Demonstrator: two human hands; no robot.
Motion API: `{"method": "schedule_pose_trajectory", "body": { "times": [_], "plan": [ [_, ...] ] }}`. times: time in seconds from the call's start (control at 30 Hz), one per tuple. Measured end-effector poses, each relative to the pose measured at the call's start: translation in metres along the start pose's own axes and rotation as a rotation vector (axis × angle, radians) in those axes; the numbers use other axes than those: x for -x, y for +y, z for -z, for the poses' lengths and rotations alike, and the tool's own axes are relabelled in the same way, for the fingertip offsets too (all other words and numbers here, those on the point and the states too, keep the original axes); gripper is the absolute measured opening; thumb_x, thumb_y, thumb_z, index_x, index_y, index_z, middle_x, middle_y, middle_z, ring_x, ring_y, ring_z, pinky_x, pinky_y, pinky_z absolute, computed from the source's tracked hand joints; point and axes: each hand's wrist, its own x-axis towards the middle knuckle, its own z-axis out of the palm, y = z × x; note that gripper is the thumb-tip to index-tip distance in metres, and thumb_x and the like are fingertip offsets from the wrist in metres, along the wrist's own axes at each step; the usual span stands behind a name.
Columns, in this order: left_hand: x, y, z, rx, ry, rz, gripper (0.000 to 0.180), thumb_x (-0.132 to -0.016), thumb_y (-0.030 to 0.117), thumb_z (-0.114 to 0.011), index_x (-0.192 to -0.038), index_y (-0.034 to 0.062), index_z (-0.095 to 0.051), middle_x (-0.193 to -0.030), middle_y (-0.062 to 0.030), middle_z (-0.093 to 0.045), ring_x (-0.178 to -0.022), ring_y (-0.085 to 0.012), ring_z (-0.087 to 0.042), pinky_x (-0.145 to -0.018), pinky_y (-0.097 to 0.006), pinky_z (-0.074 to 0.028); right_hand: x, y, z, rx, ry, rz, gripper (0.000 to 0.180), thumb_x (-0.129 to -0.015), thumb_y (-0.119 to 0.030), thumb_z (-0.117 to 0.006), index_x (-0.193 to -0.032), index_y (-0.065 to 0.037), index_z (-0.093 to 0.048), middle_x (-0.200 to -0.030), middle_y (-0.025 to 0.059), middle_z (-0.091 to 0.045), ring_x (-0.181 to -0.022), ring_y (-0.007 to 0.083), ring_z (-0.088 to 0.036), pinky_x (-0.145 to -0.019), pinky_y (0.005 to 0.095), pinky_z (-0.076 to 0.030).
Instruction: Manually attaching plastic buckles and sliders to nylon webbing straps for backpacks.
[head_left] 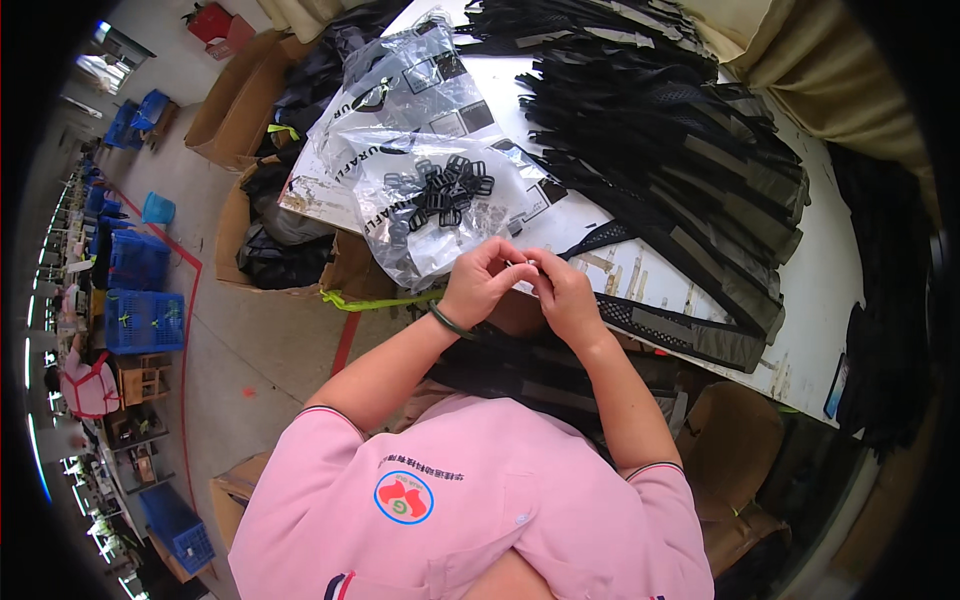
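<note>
Both hands meet at the table's near edge, fingertips pinched together. My left hand (478,288) is closed on something small that its fingers hide. Beside it, my right hand (566,296) is closed on the end of a black mesh strap (602,238), which runs back toward a large pile of similar straps (650,150). Just beyond my left hand lies a clear plastic bag (385,165) with several black plastic slider buckles (447,190) in or on it. Another folded strap (690,328), black mesh with grey-green sections, lies along the edge to the right of my right hand.
The white table (640,270) has a worn, chipped top. Cardboard boxes (232,105) filled with dark material stand against its left side. A yellow-green strip (375,300) hangs near the edge. Tan cloth (835,75) drapes at the far right; blue crates (145,322) stand across the floor.
</note>
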Motion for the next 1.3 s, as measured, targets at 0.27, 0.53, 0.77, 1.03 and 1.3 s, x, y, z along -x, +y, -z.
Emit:
{"method": "schedule_pose_trajectory", "body": {
  "times": [0.27,0.53,0.77,1.03,1.3],
  "plan": [
    [-0.043,-0.021,0.083,-0.972,0.051,-0.17,0.032,-0.07,0.017,-0.076,-0.095,0.0046,-0.06,-0.092,-0.0138,-0.056,-0.085,-0.0333,-0.057,-0.076,-0.04,-0.047,-0.012,0.019,-0.004,0.044,0.016,0.099,0.014,-0.085,-0.011,-0.063,-0.098,-0.007,-0.065,-0.08,0.0138,-0.059,-0.071,0.0326,-0.058,-0.063,0.0363,-0.047],
    [-0.053,-0.03,0.086,-0.876,-0.121,-0.05,0.033,-0.071,0.012,-0.074,-0.099,0.0042,-0.06,-0.091,-0.0131,-0.055,-0.085,-0.0327,-0.056,-0.077,-0.038,-0.047,-0.016,0.022,0.002,-0.014,-0.09,-0.081,0.012,-0.079,-0.01,-0.069,-0.089,-0.003,-0.068,-0.075,0.0128,-0.062,-0.069,0.0287,-0.06,-0.062,0.0344,-0.047],
    [-0.06,-0.013,0.08,-1.009,-0.211,-0.047,0.03,-0.069,0.01,-0.075,-0.088,0.003,-0.054,-0.086,-0.0114,-0.054,-0.082,-0.0301,-0.057,-0.073,-0.036,-0.047,-0.017,0.023,-0.001,-0.1,-0.096,-0.169,0.013,-0.08,-0.009,-0.067,-0.091,-0.001,-0.068,-0.08,0.014,-0.065,-0.069,0.0265,-0.061,-0.064,0.0334,-0.047],
    [-0.027,0.025,0.037,0.651,-0.235,0.542,0.017,-0.086,0.01,-0.064,-0.1,0.0051,-0.055,-0.084,-0.0023,-0.06,-0.071,-0.0155,-0.064,-0.06,-0.027,-0.052,-0.008,-0.001,0.026,-0.328,-0.083,-0.234,0.014,-0.083,-0.01,-0.063,-0.092,0.0,-0.065,-0.076,0.0028,-0.063,-0.068,0.0077,-0.056,-0.06,0.0241,-0.044],
    [-0.008,-0.006,0.005,1.188,-0.34,0.511,0.016,-0.094,0.015,-0.053,-0.105,0.0048,-0.058,-0.095,-0.0083,-0.065,-0.086,-0.0192,-0.064,-0.076,-0.032,-0.052,-0.003,-0.005,0.038,-0.728,-0.111,-0.307,0.017,-0.089,-0.01,-0.061,-0.1,0.002,-0.064,-0.081,0.001,-0.063,-0.071,0.0062,-0.056,-0.062,0.02,-0.045]
  ]
}}
